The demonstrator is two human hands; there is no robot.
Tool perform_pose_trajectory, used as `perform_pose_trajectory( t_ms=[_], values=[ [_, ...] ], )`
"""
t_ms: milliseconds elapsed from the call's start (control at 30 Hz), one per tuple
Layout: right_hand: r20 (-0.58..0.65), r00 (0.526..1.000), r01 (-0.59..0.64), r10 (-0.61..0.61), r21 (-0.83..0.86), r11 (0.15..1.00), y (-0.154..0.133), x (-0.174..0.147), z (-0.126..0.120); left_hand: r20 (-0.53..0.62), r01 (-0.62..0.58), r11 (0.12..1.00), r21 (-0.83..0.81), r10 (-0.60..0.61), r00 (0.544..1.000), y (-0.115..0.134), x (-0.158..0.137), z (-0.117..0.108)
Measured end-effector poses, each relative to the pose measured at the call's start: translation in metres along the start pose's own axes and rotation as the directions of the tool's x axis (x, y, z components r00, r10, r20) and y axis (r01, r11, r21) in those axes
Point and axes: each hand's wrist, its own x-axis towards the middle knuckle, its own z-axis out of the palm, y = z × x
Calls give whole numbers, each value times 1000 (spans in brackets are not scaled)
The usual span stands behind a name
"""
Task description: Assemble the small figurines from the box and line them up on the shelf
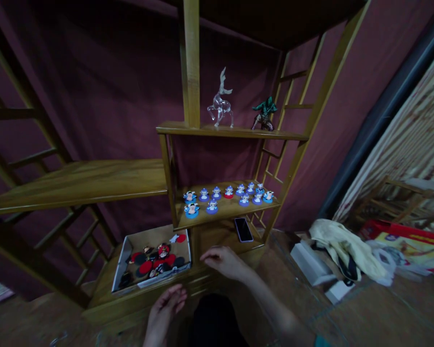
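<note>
My left hand (168,301) is low in front of the cardboard box (122,262), palm turned inward, fingers loosely curled and apart, with nothing visible in it. Just right of the box, my right hand (222,260) hovers by the bottom shelf, fingers loosely extended to the left; no held thing shows. Inside the box lie several small figurines (163,250) with red and black round bases. On the shelf above, several small white-and-purple figurines (212,206) on round bases stand in uneven rows, together with a few black-and-white ones (192,210) on blue bases.
A phone (243,230) lies on the bottom shelf (211,236). Higher up stand a clear deer figurine (220,103) and a green-clad crouching figure (265,113). On the floor at right are white boxes (313,262), a pale cloth (338,246) and a red-and-yellow package (408,243).
</note>
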Motion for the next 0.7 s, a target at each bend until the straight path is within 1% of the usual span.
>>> perform_pose_trajectory(
  t_ms=[33, 100, 167, 200, 300, 367, 433, 533, 633, 700],
  values=[
    [30, 1000, -7, 7, 12, 1000, -2, 3, 8, -34, -13, 1000, -14, 12, 999, 8, 7, -8],
    [83, 996, -23, 19, 42, 999, -5, 10, 25, -92, -85, 995, -43, 80, 992, 25, 17, -23],
    [109, 994, -37, 30, 64, 997, -4, 17, 44, -130, -186, 981, -54, 178, 975, 43, 24, -38],
    [116, 993, -45, 37, 68, 997, -2, 22, 54, -131, -222, 973, -59, 213, 968, 52, 28, -45],
    [132, 988, -84, 76, 57, 995, 9, 36, 84, -226, -310, 945, -101, 282, 933, 73, 39, -66],
    [138, 985, -111, 105, 32, 993, 19, 47, 103, -263, -349, 928, -131, 307, 915, 83, 49, -78],
    [139, 981, -137, 139, -22, 990, 30, 61, 120, -280, -362, 918, -164, 309, 909, 90, 58, -85],
    [119, 975, -166, 190, -185, 969, 46, 87, 142, -311, -357, 907, -222, 282, 908, 101, 68, -93],
    [92, 969, -181, 228, -360, 915, 60, 115, 161, -257, -285, 894, -345, 202, 945, 113, 75, -103],
    [106, 962, -187, 250, -408, 893, 68, 134, 174, -246, -255, 880, -400, 165, 955, 119, 78, -113]
  ],
)
